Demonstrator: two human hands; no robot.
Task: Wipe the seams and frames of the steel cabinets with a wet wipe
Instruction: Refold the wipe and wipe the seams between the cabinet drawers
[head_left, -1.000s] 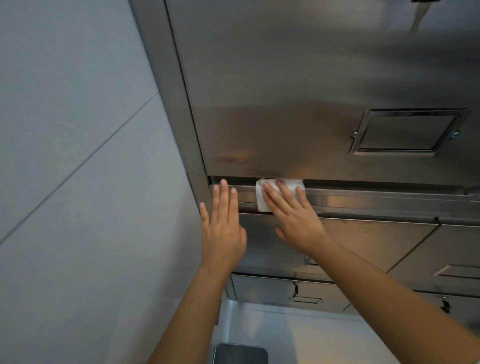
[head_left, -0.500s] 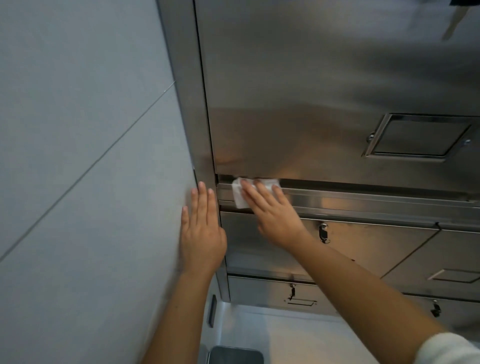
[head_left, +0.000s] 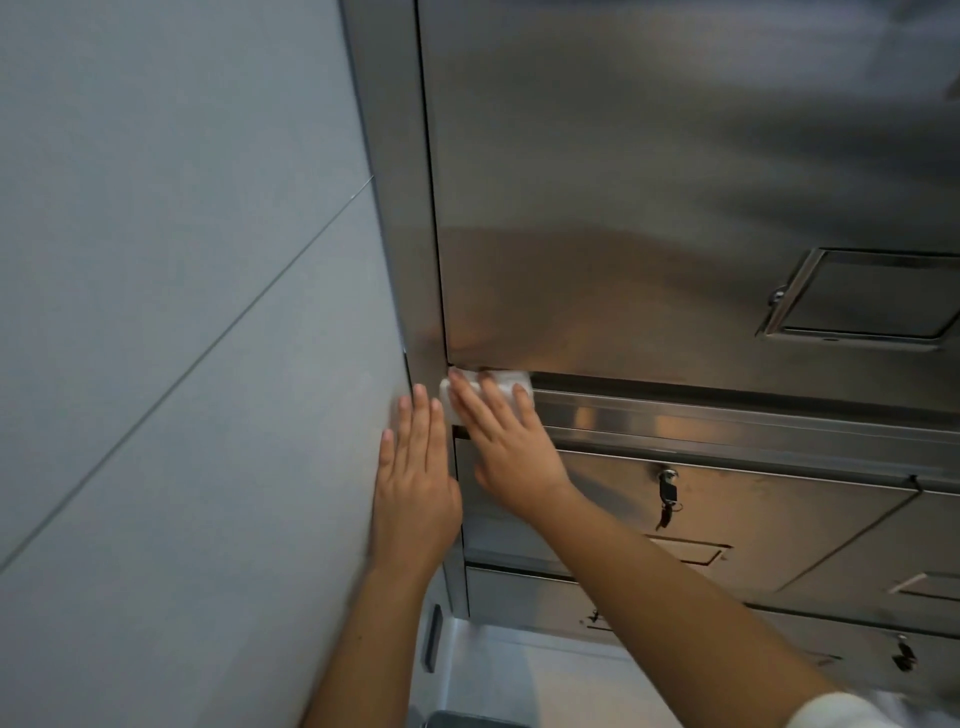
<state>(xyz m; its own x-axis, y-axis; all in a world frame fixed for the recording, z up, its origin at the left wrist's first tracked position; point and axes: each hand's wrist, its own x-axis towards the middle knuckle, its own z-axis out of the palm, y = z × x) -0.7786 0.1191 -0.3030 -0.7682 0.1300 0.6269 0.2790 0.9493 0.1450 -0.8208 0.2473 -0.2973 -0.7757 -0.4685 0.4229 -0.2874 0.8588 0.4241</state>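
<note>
The steel cabinet (head_left: 649, 208) fills the right of the view, with a tall door above and smaller doors below. A horizontal frame rail (head_left: 727, 421) runs under the tall door. A white wet wipe (head_left: 506, 379) lies at the rail's left end, in the corner where the seam meets the vertical frame (head_left: 400, 208). My right hand (head_left: 504, 447) presses the wipe there with straight fingers. My left hand (head_left: 415, 478) rests flat, fingers straight, on the cabinet's left edge beside the wall.
A grey panelled wall (head_left: 182, 312) stands close on the left. A recessed handle (head_left: 862, 296) sits in the tall door. Keys (head_left: 667, 493) hang from a lower door's lock. Pale floor (head_left: 545, 675) and a dark bin rim (head_left: 467, 719) show below.
My right hand has slid the wipe leftward along the rail into the corner by the vertical frame. My left hand has shifted left onto the cabinet's edge by the wall.
</note>
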